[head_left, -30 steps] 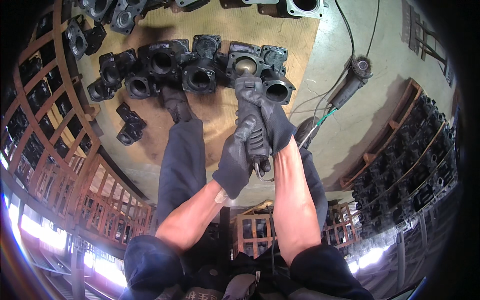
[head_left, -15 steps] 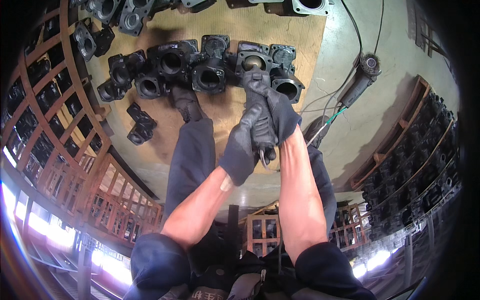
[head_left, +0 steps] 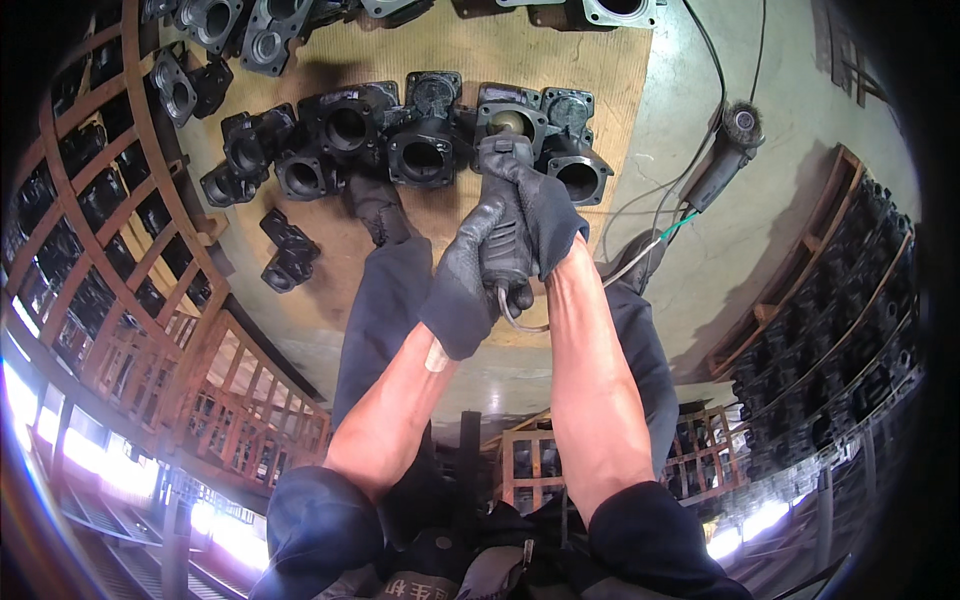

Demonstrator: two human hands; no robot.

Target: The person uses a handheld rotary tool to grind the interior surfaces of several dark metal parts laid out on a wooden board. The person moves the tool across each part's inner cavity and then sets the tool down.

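Both my hands wear dark gloves and are closed around a black corded power grinder (head_left: pixel 507 245). My left hand (head_left: pixel 464 275) grips the rear of its body, near the cord. Further forward, my right hand (head_left: pixel 545 210) wraps over the body close to the head. The grinder's front end meets the round opening of a black metal casting (head_left: pixel 527 107), where a dull brass-coloured round surface shows; the contact itself is partly hidden by the tool. Beside it on the right stands another flanged casting (head_left: pixel 577 180), and on the left one more casting (head_left: pixel 421 158).
Several more castings line the cardboard sheet (head_left: pixel 335 235), with a small one (head_left: pixel 289 250) lying apart. A second grinder with a wire wheel (head_left: pixel 722 160) rests on the concrete floor, its cable beside it. Rusty metal racks (head_left: pixel 170 235) and stacked dark parts (head_left: pixel 830 300) flank me. My boot (head_left: pixel 380 210) touches the castings.
My hands and the rear of the grinder have swung slightly left, so its body lies straighter in line with the casting opening. The grip stays the same.
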